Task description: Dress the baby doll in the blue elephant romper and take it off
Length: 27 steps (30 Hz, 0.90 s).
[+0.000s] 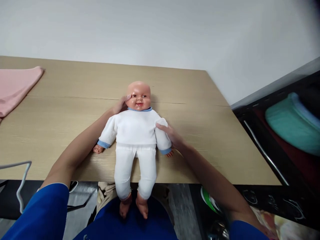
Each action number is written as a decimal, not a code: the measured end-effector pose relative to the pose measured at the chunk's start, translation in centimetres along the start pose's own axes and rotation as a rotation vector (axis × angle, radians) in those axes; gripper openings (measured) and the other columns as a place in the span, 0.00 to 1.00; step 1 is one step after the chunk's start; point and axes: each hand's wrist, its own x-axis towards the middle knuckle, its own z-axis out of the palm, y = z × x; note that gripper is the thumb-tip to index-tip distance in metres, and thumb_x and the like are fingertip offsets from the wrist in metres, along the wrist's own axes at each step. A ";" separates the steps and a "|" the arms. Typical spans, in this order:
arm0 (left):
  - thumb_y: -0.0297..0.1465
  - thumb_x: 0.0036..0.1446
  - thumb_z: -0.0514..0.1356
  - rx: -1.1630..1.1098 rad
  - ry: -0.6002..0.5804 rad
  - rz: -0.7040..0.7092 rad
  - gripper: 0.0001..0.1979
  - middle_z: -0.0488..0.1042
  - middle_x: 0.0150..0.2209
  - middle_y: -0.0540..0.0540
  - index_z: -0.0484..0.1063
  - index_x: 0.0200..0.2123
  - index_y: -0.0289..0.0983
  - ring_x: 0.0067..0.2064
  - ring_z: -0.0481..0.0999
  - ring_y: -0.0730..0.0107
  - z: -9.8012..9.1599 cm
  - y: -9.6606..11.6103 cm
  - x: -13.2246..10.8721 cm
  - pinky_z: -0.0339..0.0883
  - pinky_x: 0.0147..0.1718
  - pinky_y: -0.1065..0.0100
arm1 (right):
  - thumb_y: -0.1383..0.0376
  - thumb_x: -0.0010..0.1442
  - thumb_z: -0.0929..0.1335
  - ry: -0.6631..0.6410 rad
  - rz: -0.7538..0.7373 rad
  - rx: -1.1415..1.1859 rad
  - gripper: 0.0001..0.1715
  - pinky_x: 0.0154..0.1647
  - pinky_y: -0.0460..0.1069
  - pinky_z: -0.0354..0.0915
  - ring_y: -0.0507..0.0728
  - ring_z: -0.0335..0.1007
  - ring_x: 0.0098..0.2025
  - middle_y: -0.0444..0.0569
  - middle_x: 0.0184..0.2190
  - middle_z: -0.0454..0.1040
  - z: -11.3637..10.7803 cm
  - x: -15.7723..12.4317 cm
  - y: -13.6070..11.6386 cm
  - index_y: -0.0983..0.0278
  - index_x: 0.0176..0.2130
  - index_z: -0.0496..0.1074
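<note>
Head cam: doll (136,128) face-up on the worktop (62,110), left hand (121,104) by its head (140,89) at 11 o'clock (fingers mostly hidden, can't tell if gripping), right hand (173,135) gripping a sleeve (162,140) at 3, so probably positioning, and next needs even support.

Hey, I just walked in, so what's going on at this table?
A person in blue sleeves has both hands on a baby doll dressed in white, which lies face up at the near edge of the table. The left hand is at the side of its head, while the right hand holds one white sleeve. The doll's feet extend past the edge. A pink cloth lies off to the left.
</note>
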 end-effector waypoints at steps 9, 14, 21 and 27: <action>0.64 0.58 0.70 0.032 0.011 0.018 0.38 0.91 0.54 0.36 0.86 0.57 0.39 0.71 0.82 0.35 -3.3 1.4 4.7 0.66 0.80 0.46 | 0.40 0.63 0.80 0.005 -0.245 -0.254 0.55 0.82 0.68 0.65 0.72 0.69 0.79 0.57 0.78 0.72 -2.4 0.8 0.7 0.55 0.78 0.66; 0.59 0.64 0.70 -0.012 0.057 0.032 0.34 0.90 0.57 0.36 0.85 0.58 0.38 0.73 0.80 0.36 -3.6 2.2 6.9 0.64 0.81 0.47 | 0.40 0.68 0.77 0.180 -0.325 -0.492 0.49 0.76 0.69 0.69 0.74 0.77 0.71 0.60 0.71 0.79 -2.4 0.8 1.1 0.58 0.76 0.67; 0.56 0.68 0.69 -0.016 0.119 0.019 0.32 0.89 0.59 0.38 0.84 0.60 0.37 0.74 0.79 0.37 -3.5 2.2 7.5 0.63 0.82 0.46 | 0.41 0.72 0.73 0.300 -0.423 -0.755 0.41 0.71 0.71 0.70 0.75 0.77 0.64 0.64 0.63 0.82 -2.3 0.9 1.5 0.61 0.71 0.73; 0.58 0.73 0.65 0.017 0.126 0.010 0.31 0.91 0.56 0.42 0.84 0.59 0.37 0.75 0.77 0.40 -3.0 2.6 7.4 0.62 0.82 0.46 | 0.42 0.74 0.70 0.292 -0.493 -0.882 0.40 0.73 0.73 0.67 0.76 0.74 0.66 0.66 0.64 0.80 -3.0 2.1 1.2 0.62 0.73 0.70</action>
